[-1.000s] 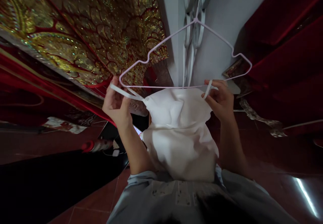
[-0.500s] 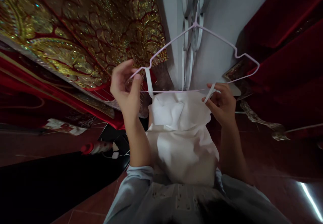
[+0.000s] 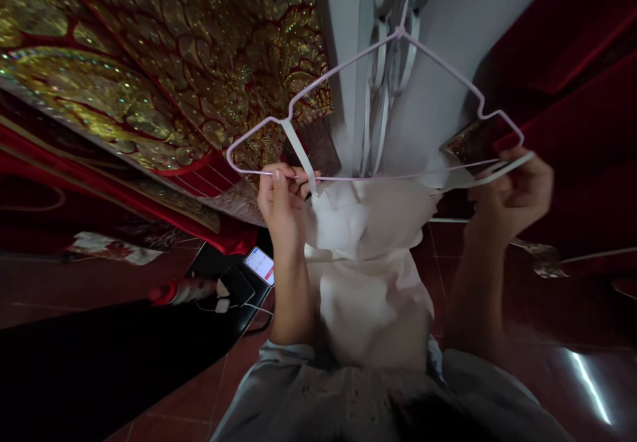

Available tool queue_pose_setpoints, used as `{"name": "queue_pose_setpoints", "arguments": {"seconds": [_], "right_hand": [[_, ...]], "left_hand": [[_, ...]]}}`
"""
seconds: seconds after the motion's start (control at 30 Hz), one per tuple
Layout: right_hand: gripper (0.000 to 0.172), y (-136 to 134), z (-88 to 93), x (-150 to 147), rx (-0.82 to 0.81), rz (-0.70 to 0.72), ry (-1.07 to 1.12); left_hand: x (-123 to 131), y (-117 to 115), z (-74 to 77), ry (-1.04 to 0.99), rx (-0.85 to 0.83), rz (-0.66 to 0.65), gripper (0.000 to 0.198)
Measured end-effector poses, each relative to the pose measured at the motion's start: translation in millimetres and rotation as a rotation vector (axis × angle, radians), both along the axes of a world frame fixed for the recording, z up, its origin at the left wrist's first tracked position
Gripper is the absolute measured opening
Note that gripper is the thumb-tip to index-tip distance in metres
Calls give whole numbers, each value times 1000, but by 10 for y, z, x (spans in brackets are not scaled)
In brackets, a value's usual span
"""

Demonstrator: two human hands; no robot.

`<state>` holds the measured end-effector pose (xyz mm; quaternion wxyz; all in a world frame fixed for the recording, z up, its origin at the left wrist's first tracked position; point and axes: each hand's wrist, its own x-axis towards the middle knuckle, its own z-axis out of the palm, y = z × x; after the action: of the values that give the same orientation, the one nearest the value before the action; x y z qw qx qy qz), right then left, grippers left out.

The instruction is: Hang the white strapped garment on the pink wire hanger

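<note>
A thin pink clothes hanger (image 3: 343, 66) hangs in front of me by its hook. From it hangs a white garment (image 3: 368, 229) with narrow straps; the left strap (image 3: 300, 154) is looped over the hanger's left notch. My left hand (image 3: 283, 193) pinches the hanger's bottom bar just beside that strap. Stretched out to the right, the other strap (image 3: 505, 168) is in the closed fingers of my right hand (image 3: 520, 193), near the hanger's right end. That hand is slightly blurred, and some of its fingers are hidden.
Gold-sequinned red garments (image 3: 239, 50) hang at the left, and dark red cloth (image 3: 587, 130) hangs at the right. A lit phone (image 3: 259, 266), a dark phone (image 3: 236, 285) and a red-capped bottle (image 3: 184, 291) lie on a black surface. Metal scrollwork (image 3: 381, 64) stands behind the hanger.
My left hand has moved from the hanger's left arm down to its bottom bar. My right hand has drawn the other strap out to the right, toward the hanger's end.
</note>
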<state>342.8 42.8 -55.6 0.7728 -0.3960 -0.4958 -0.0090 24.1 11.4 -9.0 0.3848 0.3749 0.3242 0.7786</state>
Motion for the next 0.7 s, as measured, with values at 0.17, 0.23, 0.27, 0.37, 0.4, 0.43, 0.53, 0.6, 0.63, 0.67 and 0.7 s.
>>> {"name": "queue_pose_setpoints", "arguments": {"seconds": [0.17, 0.23, 0.27, 0.37, 0.4, 0.43, 0.53, 0.6, 0.63, 0.67, 0.7], "right_hand": [[47, 202, 323, 289, -103, 22, -67], [44, 201, 510, 236, -170, 79, -167], [43, 204, 578, 205, -177, 80, -201], [45, 263, 606, 207, -127, 21, -163], [45, 295, 562, 248, -99, 7, -110], [46, 328, 505, 304, -76, -2, -51], [47, 378, 364, 461, -88, -7, 71], [46, 351, 386, 475, -149, 2, 74], [44, 321, 442, 444, -185, 21, 41], [42, 284, 522, 390, -220, 48, -16], [39, 245, 620, 320, -260, 82, -92]], "left_hand": [[18, 12, -14, 6, -16, 19, 49], [48, 10, -22, 1, -16, 12, 51], [60, 8, -25, -4, -14, 10, 51], [71, -3, -26, -21, -3, -12, 50], [65, -6, -23, -22, 0, -21, 50], [56, -6, -17, -19, 4, -27, 50], [19, 11, -6, 8, 14, -2, 53], [5, 33, -13, 30, 20, 24, 55], [5, 45, -22, 37, 18, 31, 56], [10, 54, -33, 39, 14, 33, 56], [20, 62, -46, 38, 9, 33, 56]]}}
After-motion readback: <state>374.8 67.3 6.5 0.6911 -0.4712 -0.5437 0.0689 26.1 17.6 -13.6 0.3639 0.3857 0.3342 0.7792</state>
